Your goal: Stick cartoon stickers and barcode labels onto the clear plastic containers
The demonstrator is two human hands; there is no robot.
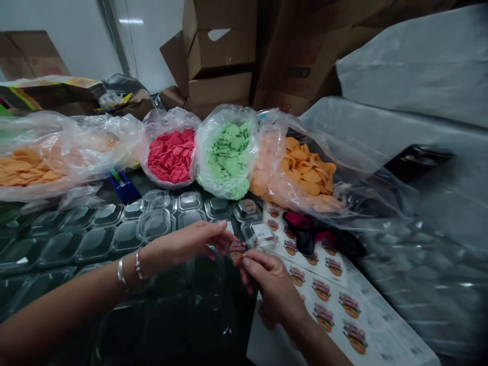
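Between thumb and fingers, my right hand (pixel 272 279) pinches a small colourful sticker (pixel 237 248) with a burger-like print. My left hand (pixel 194 243), wearing bangles at the wrist, reaches in from the left with fingers stretched out beside the sticker; whether its fingertips touch it I cannot tell. Sheets of matching stickers (pixel 322 290) lie under and to the right of my right hand. Just beyond the hands stands a clear plastic container (pixel 259 235) with a white label. Rows of clear plastic containers (pixel 127 236) spread out around and beneath my left arm.
Behind the containers stand open plastic bags of red pieces (pixel 173 156), green pieces (pixel 231 157) and orange pieces (pixel 308 168). A blue object (pixel 124 187) lies near the left bags. A dark and pink cloth-like item (pixel 305 236) rests on the stickers. Cardboard boxes (pixel 221 53) rise behind.
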